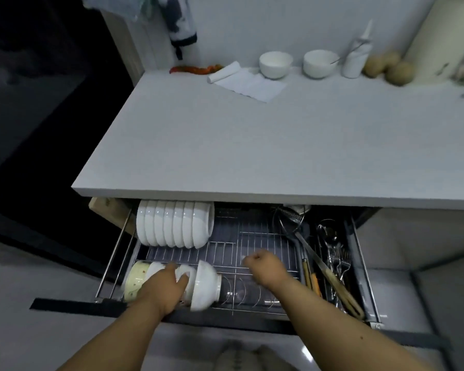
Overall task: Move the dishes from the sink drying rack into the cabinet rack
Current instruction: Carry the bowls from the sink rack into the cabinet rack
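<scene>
The pull-out cabinet rack [252, 243] stands open below the counter. A row of several white bowls [174, 226] stands on edge at its back left. At the front left lies a second row: a cream patterned bowl [134, 279], then white bowls, the last a white bowl [205, 285] on its side. My left hand [166, 285] rests on this front row, fingers and thumb against the white bowls. My right hand [265, 266] hovers over the wire grid in the middle of the rack, fingers curled, holding nothing that I can see.
Utensils [332, 263] fill the rack's right compartment: a knife, spoons, a strainer. On the white counter [252, 143] stand two white bowls [275, 64], a bottle [356, 57], a paper towel [247, 81], potatoes [386, 66] and chillies [196, 68]. The dark drawer front [91, 307] runs along the near edge.
</scene>
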Demonstrator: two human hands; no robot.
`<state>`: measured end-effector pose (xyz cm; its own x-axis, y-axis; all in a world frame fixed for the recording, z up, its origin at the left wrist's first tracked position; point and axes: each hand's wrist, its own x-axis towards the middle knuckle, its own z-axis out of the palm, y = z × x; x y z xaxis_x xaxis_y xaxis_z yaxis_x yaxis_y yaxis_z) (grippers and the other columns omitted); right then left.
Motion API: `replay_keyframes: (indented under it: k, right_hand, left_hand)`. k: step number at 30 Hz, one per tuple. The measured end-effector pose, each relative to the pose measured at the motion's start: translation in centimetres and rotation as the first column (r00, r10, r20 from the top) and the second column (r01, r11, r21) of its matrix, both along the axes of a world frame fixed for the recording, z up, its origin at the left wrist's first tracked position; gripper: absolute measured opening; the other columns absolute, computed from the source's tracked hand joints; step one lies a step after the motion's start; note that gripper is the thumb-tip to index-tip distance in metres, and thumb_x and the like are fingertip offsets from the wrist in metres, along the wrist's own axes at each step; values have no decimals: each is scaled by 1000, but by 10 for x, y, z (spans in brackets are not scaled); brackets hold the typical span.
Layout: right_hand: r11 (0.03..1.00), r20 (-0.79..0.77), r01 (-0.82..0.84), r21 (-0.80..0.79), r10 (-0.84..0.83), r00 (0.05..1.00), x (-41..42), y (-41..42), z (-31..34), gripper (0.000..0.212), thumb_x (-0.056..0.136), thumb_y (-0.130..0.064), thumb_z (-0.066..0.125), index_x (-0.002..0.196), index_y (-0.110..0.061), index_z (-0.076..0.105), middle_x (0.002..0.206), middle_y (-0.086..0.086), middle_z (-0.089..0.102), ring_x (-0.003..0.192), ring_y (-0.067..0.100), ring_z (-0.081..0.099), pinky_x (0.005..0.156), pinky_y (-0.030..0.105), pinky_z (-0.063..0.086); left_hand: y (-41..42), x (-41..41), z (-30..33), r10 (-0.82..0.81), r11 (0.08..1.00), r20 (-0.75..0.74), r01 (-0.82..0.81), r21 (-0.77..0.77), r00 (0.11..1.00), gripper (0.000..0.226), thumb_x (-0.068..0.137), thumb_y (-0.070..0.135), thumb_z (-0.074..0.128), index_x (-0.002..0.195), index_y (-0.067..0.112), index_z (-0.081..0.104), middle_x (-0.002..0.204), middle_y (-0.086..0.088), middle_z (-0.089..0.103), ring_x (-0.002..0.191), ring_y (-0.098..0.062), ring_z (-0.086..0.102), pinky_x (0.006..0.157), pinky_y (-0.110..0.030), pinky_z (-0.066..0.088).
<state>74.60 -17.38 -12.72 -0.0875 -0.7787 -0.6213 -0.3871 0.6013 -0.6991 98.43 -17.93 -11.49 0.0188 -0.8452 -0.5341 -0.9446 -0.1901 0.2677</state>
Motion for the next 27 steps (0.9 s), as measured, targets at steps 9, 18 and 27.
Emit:
replay_keyframes:
  k: [9,18,27]
  right_hand:
    - [941,-19,306,-142,-312,950,-147,55,44,27,86,-42,58,73,-19,55,72,3,60,75,25,61,75,37,51]
    - [799,-17,570,-193,-584,812,-314,149,55,30,87,-39,59,67,-18,52,67,7,58,68,24,56,68,35,48]
    - [569,-50,771,-286,-812,581,-454,264,75,32,89,-32,60,63,-15,52,64,6,58,66,23,55,67,30,44]
  left_hand:
    - [25,-215,34,-390,920,-299,375,-111,871,51,96,46,44,140,23,36,107,-1,65,100,-19,60,85,-29,47]
    - [83,-399,59,-590,805,-396,551,-220,704,44,94,40,49,134,22,42,78,7,62,80,-14,59,71,-26,45]
    - [153,-559,73,-765,629,-383,728,-273,518,50,96,43,45,138,18,40,81,1,68,98,-16,62,81,-25,45]
